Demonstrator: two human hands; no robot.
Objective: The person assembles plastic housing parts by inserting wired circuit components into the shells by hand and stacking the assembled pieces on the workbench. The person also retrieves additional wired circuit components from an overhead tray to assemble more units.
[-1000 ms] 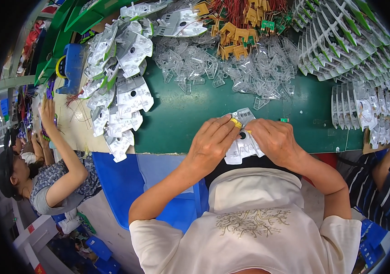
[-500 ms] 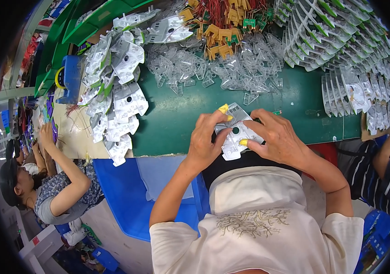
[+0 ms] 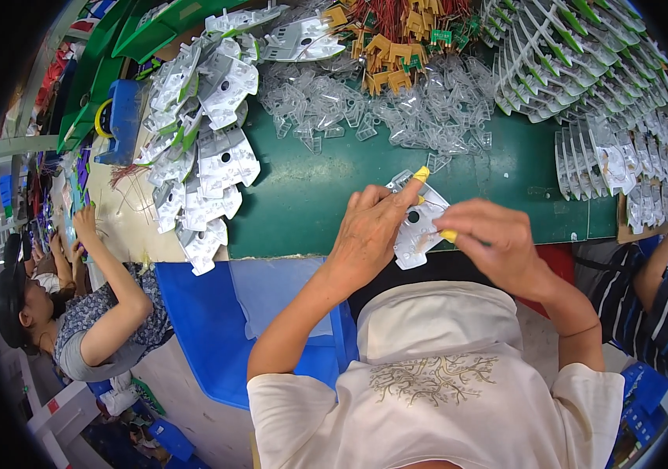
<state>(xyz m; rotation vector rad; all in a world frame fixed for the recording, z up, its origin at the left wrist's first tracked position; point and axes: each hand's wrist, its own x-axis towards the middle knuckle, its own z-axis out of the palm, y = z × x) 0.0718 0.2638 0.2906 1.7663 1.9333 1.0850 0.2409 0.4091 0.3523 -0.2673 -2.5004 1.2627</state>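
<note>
My left hand (image 3: 369, 234) grips a light grey moulded plastic shell (image 3: 420, 244) by its left side, above the bench's front edge. The shell is tilted and has a round dark hole. A thin wire runs over its upper part. Yellow covers wrap some of my fingertips on both hands. My right hand (image 3: 502, 244) is closed in a pinch at the shell's right edge. What its fingers pinch, if anything, is too small and hidden to make out.
Stacked grey shells (image 3: 228, 160) line the left; more racked shells (image 3: 576, 55) stand at the right. Clear plastic pieces (image 3: 451, 105) and yellow parts with red wires (image 3: 389, 55) lie behind on the green bench (image 3: 310, 211). A blue bin (image 3: 201, 336) sits below. Co-workers (image 3: 107, 313) flank me.
My right hand has drawn its fingers together into a pinch and shifted slightly right. The left index finger now stretches over the shell's top edge, and the shell has turned a little.
</note>
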